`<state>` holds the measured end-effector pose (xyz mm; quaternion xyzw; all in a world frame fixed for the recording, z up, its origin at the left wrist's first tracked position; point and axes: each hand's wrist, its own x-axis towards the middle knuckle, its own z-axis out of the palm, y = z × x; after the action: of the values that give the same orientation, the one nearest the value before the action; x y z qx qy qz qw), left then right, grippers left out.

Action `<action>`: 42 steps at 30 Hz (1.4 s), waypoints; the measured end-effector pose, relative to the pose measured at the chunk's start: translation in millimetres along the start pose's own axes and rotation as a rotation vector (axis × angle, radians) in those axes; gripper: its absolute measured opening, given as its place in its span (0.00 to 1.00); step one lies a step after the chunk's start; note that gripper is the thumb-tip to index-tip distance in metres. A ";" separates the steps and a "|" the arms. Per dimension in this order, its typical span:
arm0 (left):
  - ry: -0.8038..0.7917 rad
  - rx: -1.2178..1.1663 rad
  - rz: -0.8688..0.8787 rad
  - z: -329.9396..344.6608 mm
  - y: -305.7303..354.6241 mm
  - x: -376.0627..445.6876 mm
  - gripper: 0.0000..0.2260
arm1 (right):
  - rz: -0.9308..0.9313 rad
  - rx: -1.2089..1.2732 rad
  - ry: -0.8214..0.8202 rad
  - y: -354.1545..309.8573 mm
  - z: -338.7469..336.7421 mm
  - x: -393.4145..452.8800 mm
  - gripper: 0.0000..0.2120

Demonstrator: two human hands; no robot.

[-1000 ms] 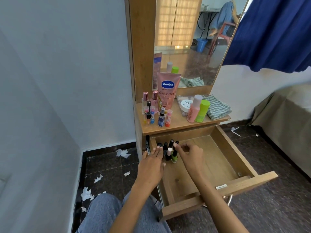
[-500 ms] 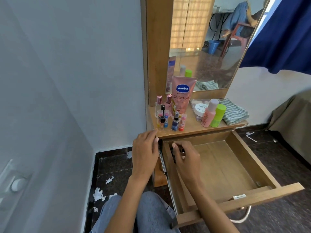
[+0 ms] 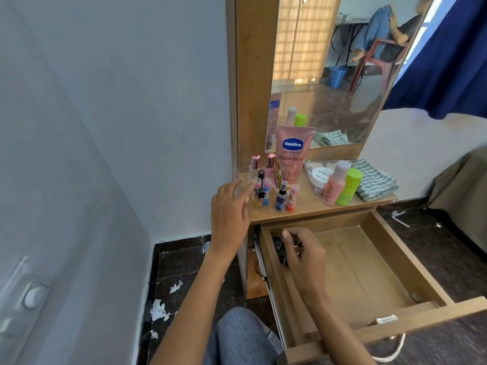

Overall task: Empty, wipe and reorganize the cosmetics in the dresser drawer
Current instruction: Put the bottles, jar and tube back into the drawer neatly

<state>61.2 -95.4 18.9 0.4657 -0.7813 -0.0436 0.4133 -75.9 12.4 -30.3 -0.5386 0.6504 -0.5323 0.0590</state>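
The wooden drawer (image 3: pixel 395 262) stands pulled out, its floor mostly bare. In its back left corner sit several small dark nail polish bottles (image 3: pixel 277 244). My right hand (image 3: pixel 304 255) is curled over and around them, hiding most of them. My left hand (image 3: pixel 230 206) is raised at the dresser top's (image 3: pixel 307 205) left edge, fingers spread and blurred, holding nothing, beside a cluster of small bottles (image 3: pixel 262 192). On the top also stand a pink Vaseline tube (image 3: pixel 293 154), a blue spray bottle (image 3: pixel 281 197), a pink bottle (image 3: pixel 334 187), a green bottle (image 3: pixel 349 187) and a white jar (image 3: pixel 320 175).
A checked cloth (image 3: pixel 375 181) lies at the top's right end under the mirror (image 3: pixel 329 75). A grey wall runs close on the left. A blue curtain (image 3: pixel 448 61) and a bed (image 3: pixel 463 191) are at the right. Paper scraps (image 3: pixel 158 310) litter the dark floor by my knee (image 3: pixel 239 335).
My left hand rose from the drawer's left edge up to the small bottles on the dresser top. My right hand stayed on the nail polish bottles in the drawer corner.
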 end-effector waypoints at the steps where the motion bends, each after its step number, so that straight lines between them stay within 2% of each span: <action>1: 0.007 -0.002 0.009 0.2 -1.1 2.9 0.21 | -0.001 -0.001 -0.001 -0.3 0.1 0.3 0.04; 4: -0.007 0.019 0.063 -3.1 -0.4 21.1 0.21 | 0.001 0.000 -0.005 -1.5 0.0 0.3 0.04; 10: -0.144 0.216 0.246 -7.2 -4.1 61.4 0.28 | -0.002 -0.008 -0.012 -0.9 -0.1 0.9 0.04; 14: -0.186 0.224 0.300 -10.6 -5.8 69.3 0.20 | -0.010 -0.007 -0.003 -1.0 -0.6 1.0 0.04; 17: -0.156 0.225 0.328 -8.4 -8.6 71.9 0.20 | -0.009 -0.006 0.002 -1.0 0.2 1.3 0.04; 32: -0.117 0.145 0.311 -0.2 -9.3 71.0 0.14 | -0.010 0.015 0.002 -1.2 -1.1 0.5 0.06; 42: -0.114 0.086 0.234 3.6 -10.0 70.8 0.11 | 0.005 -0.004 -0.007 -0.8 -0.6 0.8 0.06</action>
<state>49.8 -156.1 54.9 0.3853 -0.8537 0.0119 0.3502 -76.1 12.3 -29.1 -0.5390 0.6526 -0.5290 0.0617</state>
